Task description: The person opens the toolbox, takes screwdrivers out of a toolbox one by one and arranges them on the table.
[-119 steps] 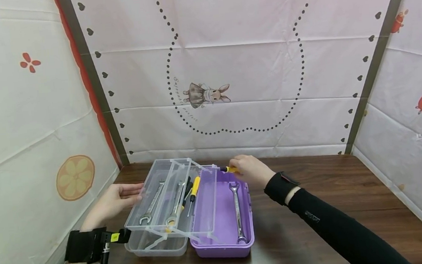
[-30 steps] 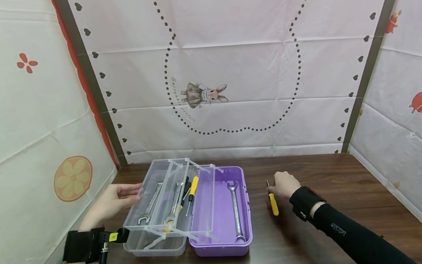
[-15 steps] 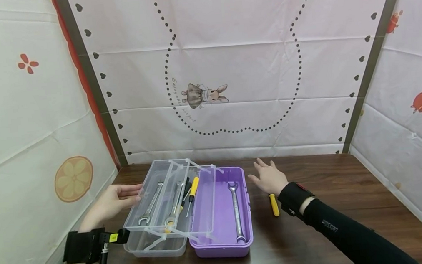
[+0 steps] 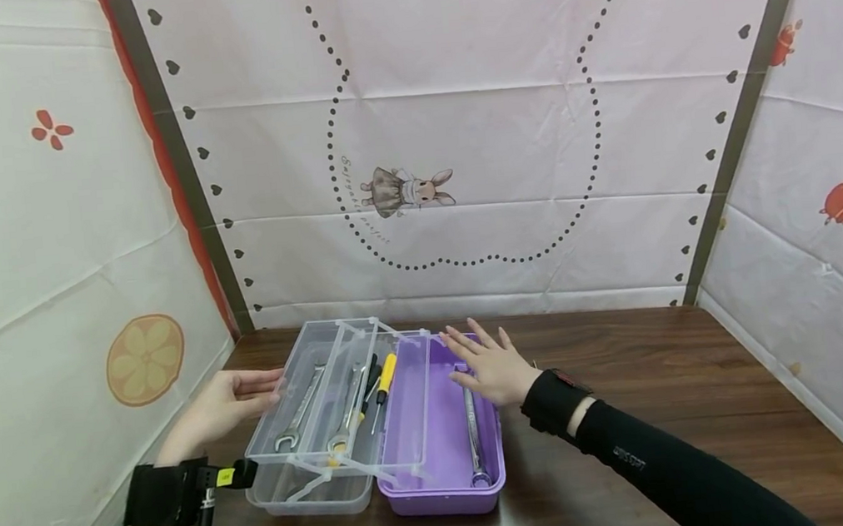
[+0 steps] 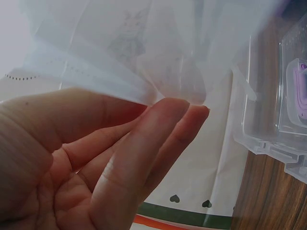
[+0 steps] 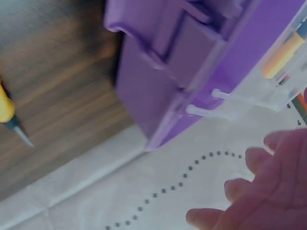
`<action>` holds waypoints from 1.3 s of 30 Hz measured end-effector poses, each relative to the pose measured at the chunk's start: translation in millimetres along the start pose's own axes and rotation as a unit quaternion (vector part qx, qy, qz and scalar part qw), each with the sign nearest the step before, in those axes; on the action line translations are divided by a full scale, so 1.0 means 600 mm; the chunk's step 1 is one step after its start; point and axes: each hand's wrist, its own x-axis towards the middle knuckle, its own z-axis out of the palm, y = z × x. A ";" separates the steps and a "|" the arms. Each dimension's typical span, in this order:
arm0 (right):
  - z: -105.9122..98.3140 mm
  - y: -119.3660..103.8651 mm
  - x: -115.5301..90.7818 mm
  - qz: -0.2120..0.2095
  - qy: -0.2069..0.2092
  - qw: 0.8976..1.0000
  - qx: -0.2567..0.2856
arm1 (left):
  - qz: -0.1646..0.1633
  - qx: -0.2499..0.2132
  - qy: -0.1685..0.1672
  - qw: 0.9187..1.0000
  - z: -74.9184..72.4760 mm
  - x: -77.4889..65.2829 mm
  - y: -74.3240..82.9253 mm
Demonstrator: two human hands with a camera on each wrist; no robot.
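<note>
My left hand [image 4: 216,406] pinches the left edge of a clear plastic tray [image 4: 313,343] between thumb and fingers; the grip shows close up in the left wrist view. That tray is raised and slanted over a clear lower compartment [image 4: 322,501] and part of a purple box [image 4: 442,502]. Fingers spread and holding nothing, my right hand [image 4: 494,369] hovers over the far right of the purple box. A wrench [image 4: 475,446] lies in this box, its upper end partly covered by the hand. On the table, a yellow-handled screwdriver [image 6: 7,105] shows only in the right wrist view.
Through the clear plastic I see two wrenches, one [image 4: 300,407] farther left, and a yellow-and-black screwdriver [image 4: 386,375] beside black-handled tools. White plastic arms [image 4: 368,468] link the tray to the box. Printed cloth walls [image 4: 501,231] close off the wooden table [image 4: 625,354] behind and at both sides.
My right hand carried a yellow-handled screwdriver from the box's far end to the table at the right, let go, and came back left over the box with fingers spread. My left hand stays put.
</note>
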 end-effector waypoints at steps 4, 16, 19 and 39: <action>-0.006 -0.023 0.013 -0.024 -0.013 1.000 -0.010 | -0.005 0.005 -0.001 1.000 0.000 0.001 0.000; 0.006 -0.077 0.064 -0.051 -0.070 0.994 -0.061 | -0.007 0.009 0.000 1.000 0.000 0.002 -0.001; 0.018 -0.082 0.075 -0.055 -0.076 0.992 -0.088 | -0.005 0.009 0.000 1.000 0.000 0.003 -0.002; 0.030 -0.103 0.099 -0.113 -0.040 0.982 -0.147 | -0.007 0.006 0.000 1.000 0.000 0.003 -0.001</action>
